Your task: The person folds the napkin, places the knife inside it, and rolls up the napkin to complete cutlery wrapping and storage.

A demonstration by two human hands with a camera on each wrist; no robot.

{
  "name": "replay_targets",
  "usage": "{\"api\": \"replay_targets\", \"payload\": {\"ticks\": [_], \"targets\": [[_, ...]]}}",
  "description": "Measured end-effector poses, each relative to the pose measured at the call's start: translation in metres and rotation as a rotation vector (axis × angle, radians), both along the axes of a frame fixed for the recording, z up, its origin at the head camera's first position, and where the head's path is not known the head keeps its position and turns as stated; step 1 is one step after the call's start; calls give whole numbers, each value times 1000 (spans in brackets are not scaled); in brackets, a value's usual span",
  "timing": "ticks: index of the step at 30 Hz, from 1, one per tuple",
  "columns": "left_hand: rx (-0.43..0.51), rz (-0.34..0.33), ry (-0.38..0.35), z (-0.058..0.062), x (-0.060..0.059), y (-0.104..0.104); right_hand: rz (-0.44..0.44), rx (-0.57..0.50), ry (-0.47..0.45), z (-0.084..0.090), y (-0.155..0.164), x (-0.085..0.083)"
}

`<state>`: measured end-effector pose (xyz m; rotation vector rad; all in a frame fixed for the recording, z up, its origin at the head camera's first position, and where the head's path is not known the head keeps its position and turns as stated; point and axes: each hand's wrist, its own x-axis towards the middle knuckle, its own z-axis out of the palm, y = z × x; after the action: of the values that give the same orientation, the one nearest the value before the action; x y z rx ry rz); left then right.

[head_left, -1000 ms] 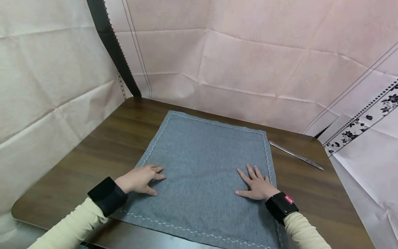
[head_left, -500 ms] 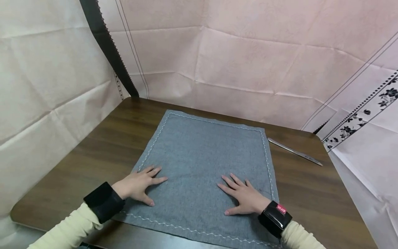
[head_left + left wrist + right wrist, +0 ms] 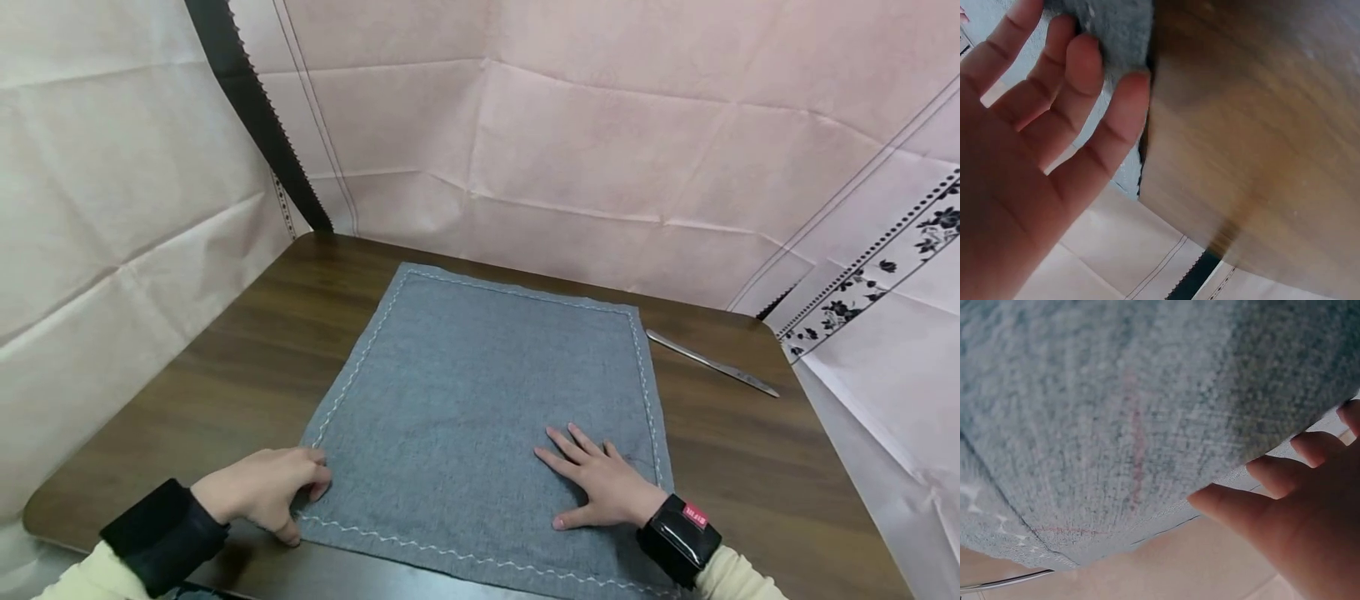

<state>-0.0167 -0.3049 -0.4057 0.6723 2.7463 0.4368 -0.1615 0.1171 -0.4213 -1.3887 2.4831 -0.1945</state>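
A grey-blue square cloth (image 3: 480,375) with white stitching along its border lies flat on the table. At its near left corner, my left hand (image 3: 262,487) has bent fingers along the left edge and the thumb at the front edge, with a gap between them. In the left wrist view, the left fingertips (image 3: 1132,90) touch the cloth's edge and the thumb is hidden. My right hand (image 3: 603,483) rests palm down on the near right part of the cloth, fingers spread. The right wrist view shows faint reddish marks on the cloth (image 3: 1138,437).
Right of the cloth lies a slim metal strip, shaped like a table knife (image 3: 712,364). The brown wooden table (image 3: 217,383) has rounded corners. Pale creased sheeting (image 3: 570,158) with dark trim stands behind and beside it.
My left hand has slid left and toward the near left corner, its fingers now more bent. My right hand moved left and nearer, then settled. The cloth lies much as before.
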Motion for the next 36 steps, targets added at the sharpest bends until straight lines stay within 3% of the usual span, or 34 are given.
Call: {"api": "replay_targets", "payload": {"ticks": [4, 6, 11, 16, 22, 26, 32, 36], "targets": [[-59, 36, -65, -1, 4, 2, 3, -3, -3, 0, 1, -1], [-102, 44, -53, -3, 6, 5, 0, -6, -6, 1, 1, -2], [-113, 25, 85, -11, 13, 10, -3, -6, -1, 2, 2, -3], [-105, 0, 210, -13, 9, 10, -2, -5, 2, 2, 1, -3], [-82, 14, 287, 2, -6, 10, -5, 21, -10, 7, -5, -4], [20, -5, 338, 17, -24, 13, -23, 18, -21, 18, -12, -8], [186, -83, 380, 31, -59, 29, 28, -142, 19, 30, -37, -19], [210, -82, 379, 30, -69, 40, 107, -279, -101, 35, -78, -18]]}}
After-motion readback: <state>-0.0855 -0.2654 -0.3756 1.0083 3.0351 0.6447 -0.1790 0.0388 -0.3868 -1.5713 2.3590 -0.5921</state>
